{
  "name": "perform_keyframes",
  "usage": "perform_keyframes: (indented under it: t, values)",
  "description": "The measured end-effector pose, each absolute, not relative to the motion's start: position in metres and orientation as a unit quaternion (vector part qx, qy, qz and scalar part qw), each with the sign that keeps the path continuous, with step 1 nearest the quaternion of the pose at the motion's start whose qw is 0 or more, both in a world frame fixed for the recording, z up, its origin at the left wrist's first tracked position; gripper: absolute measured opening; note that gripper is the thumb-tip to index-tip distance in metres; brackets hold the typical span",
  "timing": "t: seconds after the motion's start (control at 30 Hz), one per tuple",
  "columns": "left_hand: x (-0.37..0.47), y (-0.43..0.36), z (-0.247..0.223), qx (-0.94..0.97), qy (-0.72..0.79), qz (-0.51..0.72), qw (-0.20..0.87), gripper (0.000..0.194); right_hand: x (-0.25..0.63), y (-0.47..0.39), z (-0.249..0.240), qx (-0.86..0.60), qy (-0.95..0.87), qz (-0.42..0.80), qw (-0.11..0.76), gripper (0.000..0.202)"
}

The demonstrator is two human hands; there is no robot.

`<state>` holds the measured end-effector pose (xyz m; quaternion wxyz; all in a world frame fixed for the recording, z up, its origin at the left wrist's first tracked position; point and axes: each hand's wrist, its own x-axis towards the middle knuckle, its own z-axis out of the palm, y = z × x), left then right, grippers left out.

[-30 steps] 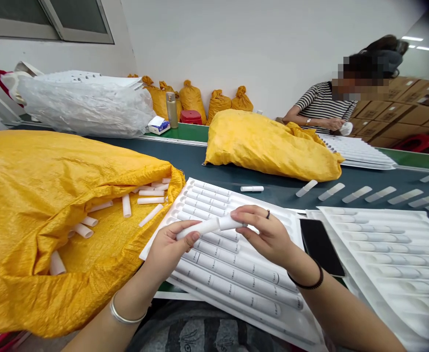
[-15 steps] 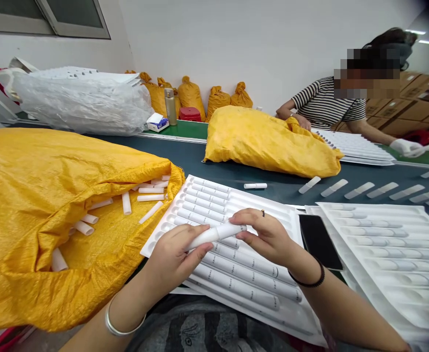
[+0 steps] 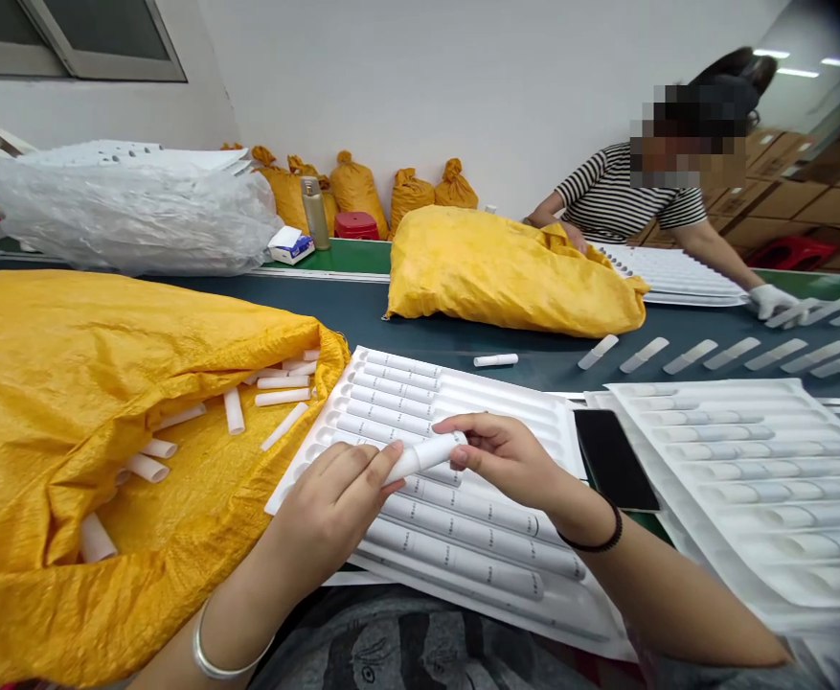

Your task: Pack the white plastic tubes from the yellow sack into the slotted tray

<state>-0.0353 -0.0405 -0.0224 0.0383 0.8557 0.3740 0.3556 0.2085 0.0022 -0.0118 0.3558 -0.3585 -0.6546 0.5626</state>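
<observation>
Between my two hands is a slim white plastic tube (image 3: 430, 454), tilted slightly up to the right, with small print near its right end. My left hand (image 3: 340, 498) is closed around its left end. My right hand (image 3: 512, 455) pinches the right end between thumb and fingers. Both hands are above a white moulded tray (image 3: 567, 436) with long slots. Printed white tubes (image 3: 463, 541) lie in rows in its near and left slots. At the left, an open yellow sack (image 3: 139, 331) shows loose white tubes (image 3: 282, 396) in its mouth.
A black phone (image 3: 613, 460) lies between the tray and a second tray (image 3: 742, 388) holding frosted tubes. On the dark conveyor belt (image 3: 333, 297) are a single tube (image 3: 495, 360), a row of frosted tubes (image 3: 689, 356) and a yellow sack (image 3: 506, 268). Opposite works a person wearing a white glove (image 3: 771, 300).
My left fingers have shifted further over the tube, now covering more of its left end. The person opposite has lowered the gloved hand to the frosted tubes on the belt. The view has shifted slightly.
</observation>
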Motion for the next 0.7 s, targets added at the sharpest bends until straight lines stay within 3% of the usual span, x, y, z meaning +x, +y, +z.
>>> perform_keyframes:
  t: [0.17,0.33,0.4,0.47,0.57,0.7]
  values:
    - [-0.042,-0.039,-0.023,0.877,0.349,0.33,-0.015,0.063,0.205,0.005,-0.017,-0.364,-0.574,0.654,0.333,0.035]
    - [-0.044,-0.032,-0.029,0.891,0.322,0.311,-0.081,0.069,0.204,0.008,-0.028,-0.39,-0.529,0.702,0.275,0.049]
    - [-0.043,-0.028,-0.033,0.882,0.333,0.326,-0.066,0.067,0.206,0.008,-0.028,-0.382,-0.606,0.64,0.279,0.055]
    - [-0.042,-0.025,-0.037,0.868,0.355,0.347,-0.028,0.058,0.208,0.007,-0.024,-0.361,-0.728,0.5,0.3,0.059]
    - [-0.04,-0.023,-0.039,0.854,0.369,0.363,0.05,0.043,0.21,0.005,-0.017,-0.288,-0.848,0.308,0.321,0.044]
    - [-0.035,-0.025,-0.034,0.845,0.363,0.367,0.141,0.04,0.205,0.0,-0.008,-0.237,-0.89,0.208,0.328,0.036]
